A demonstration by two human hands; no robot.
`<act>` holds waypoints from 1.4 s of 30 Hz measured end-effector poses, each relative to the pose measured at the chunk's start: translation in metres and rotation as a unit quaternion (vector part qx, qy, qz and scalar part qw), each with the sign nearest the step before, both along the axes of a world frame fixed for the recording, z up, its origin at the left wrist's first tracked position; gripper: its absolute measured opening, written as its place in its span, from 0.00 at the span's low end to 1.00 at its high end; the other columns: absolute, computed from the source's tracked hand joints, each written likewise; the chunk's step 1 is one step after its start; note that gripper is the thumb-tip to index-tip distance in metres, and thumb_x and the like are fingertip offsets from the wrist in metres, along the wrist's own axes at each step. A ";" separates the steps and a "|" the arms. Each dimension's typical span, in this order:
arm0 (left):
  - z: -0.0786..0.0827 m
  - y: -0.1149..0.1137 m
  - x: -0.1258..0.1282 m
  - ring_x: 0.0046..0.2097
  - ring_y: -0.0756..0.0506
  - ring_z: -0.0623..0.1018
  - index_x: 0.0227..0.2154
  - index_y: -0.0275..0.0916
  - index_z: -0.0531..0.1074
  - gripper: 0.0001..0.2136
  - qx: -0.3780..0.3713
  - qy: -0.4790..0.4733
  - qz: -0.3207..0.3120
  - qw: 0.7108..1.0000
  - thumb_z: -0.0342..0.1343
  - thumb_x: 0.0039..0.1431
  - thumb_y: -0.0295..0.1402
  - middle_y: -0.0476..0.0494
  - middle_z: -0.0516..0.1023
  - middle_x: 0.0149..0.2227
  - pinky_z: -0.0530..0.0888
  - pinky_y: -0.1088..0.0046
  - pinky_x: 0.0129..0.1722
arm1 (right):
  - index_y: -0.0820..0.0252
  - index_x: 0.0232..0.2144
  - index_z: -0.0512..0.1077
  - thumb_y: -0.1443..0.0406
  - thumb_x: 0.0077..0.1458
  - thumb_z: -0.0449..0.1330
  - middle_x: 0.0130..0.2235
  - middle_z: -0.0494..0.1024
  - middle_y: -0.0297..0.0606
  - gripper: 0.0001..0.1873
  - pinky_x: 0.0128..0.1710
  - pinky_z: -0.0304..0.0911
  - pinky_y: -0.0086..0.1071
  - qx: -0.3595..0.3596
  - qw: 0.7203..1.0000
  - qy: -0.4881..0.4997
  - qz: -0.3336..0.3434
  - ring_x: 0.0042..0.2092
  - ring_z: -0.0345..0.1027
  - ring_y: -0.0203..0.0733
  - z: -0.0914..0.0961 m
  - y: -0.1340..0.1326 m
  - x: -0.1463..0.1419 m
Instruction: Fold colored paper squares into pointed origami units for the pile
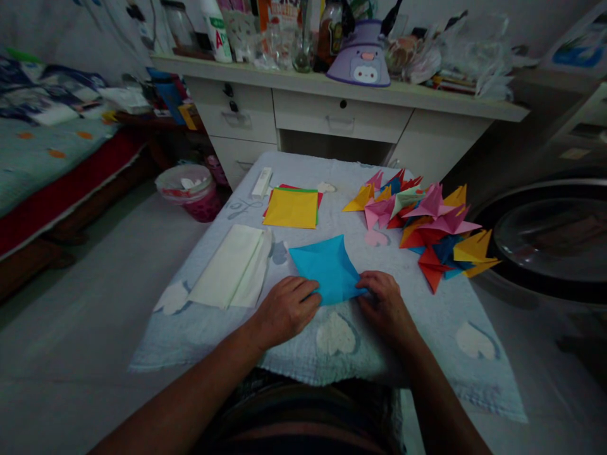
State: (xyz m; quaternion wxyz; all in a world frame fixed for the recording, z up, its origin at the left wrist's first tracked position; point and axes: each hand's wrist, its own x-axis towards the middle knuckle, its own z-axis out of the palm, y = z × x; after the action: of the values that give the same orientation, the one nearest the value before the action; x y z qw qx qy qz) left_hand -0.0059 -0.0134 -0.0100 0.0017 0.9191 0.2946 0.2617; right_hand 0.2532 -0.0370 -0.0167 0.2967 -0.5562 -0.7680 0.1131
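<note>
A blue sheet of origami paper (328, 265) lies on the cloth-covered table in front of me, creased and slightly raised at its far corner. My left hand (291, 308) grips its near left edge with curled fingers. At the right corner, my right hand (383, 299) pinches the paper between thumb and fingers. Beyond the sheet sits a stack of coloured paper squares (291, 208), yellow on top with red and green edges showing. A heap of folded paper cranes (429, 221) in pink, yellow, red and blue rests to the right.
A folded pale cloth or paper (230, 265) lies left of the blue sheet, with a small white box (262, 182) behind it. Past the table stands a white drawer desk (332, 117) crowded with jars and bags. A pink bin (202, 201) is at left, a washing machine (554, 234) at right.
</note>
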 end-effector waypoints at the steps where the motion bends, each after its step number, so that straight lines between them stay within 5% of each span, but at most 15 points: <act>1: 0.000 0.000 0.000 0.41 0.45 0.76 0.35 0.39 0.74 0.08 0.001 0.001 -0.001 1.000 0.49 0.64 0.30 0.41 0.77 0.40 0.73 0.64 0.41 | 0.54 0.37 0.74 0.69 0.52 0.59 0.47 0.75 0.42 0.09 0.50 0.60 0.49 0.000 1.000 -0.006 0.000 0.50 0.65 0.50 -0.001 0.000 0.000; 10: -0.001 0.001 -0.004 0.40 0.43 0.74 0.38 0.38 0.73 0.05 -0.005 0.038 0.020 0.999 0.54 0.61 0.32 0.42 0.78 0.39 0.68 0.63 0.38 | 0.54 0.32 0.76 0.67 0.55 0.61 0.45 0.74 0.41 0.04 0.49 0.61 0.48 -0.002 1.000 -0.007 -0.002 0.49 0.66 0.49 -0.005 0.003 0.003; 25: -0.004 0.010 -0.007 0.45 0.41 0.71 0.48 0.46 0.73 0.16 -0.113 0.028 0.049 0.992 0.61 0.56 0.28 0.44 0.76 0.45 0.66 0.62 0.43 | 0.54 0.32 0.75 0.68 0.54 0.61 0.46 0.74 0.41 0.03 0.50 0.60 0.48 -0.016 1.000 -0.015 -0.001 0.50 0.65 0.50 -0.002 0.002 0.002; 30: 0.005 0.013 -0.003 0.47 0.42 0.72 0.41 0.47 0.77 0.10 -0.134 0.036 0.032 0.990 0.60 0.58 0.29 0.48 0.78 0.45 0.64 0.60 0.47 | 0.54 0.32 0.74 0.68 0.55 0.60 0.46 0.74 0.40 0.04 0.51 0.59 0.48 -0.029 1.000 -0.005 -0.007 0.50 0.65 0.50 -0.002 0.003 0.002; 36: 0.025 0.013 0.007 0.42 0.43 0.74 0.36 0.40 0.76 0.07 -0.256 0.022 0.068 0.964 0.53 0.64 0.34 0.45 0.78 0.37 0.67 0.65 0.43 | 0.54 0.31 0.74 0.67 0.56 0.59 0.46 0.73 0.41 0.04 0.51 0.58 0.48 -0.050 0.999 0.001 -0.011 0.51 0.63 0.50 0.002 0.002 0.000; 42: 0.020 0.016 0.011 0.40 0.44 0.75 0.33 0.39 0.74 0.09 -0.292 -0.031 0.130 0.947 0.54 0.64 0.37 0.46 0.77 0.34 0.69 0.68 0.40 | 0.55 0.31 0.74 0.65 0.58 0.59 0.46 0.73 0.42 0.04 0.51 0.57 0.48 -0.066 0.997 -0.002 -0.026 0.51 0.63 0.50 0.005 0.001 -0.003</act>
State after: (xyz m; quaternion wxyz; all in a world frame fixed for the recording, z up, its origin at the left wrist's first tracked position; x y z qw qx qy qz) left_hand 0.0053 0.0029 0.0095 0.2448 0.8234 0.4751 0.1907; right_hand 0.2503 -0.0356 -0.0114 0.2606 -0.5945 -0.7448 0.1548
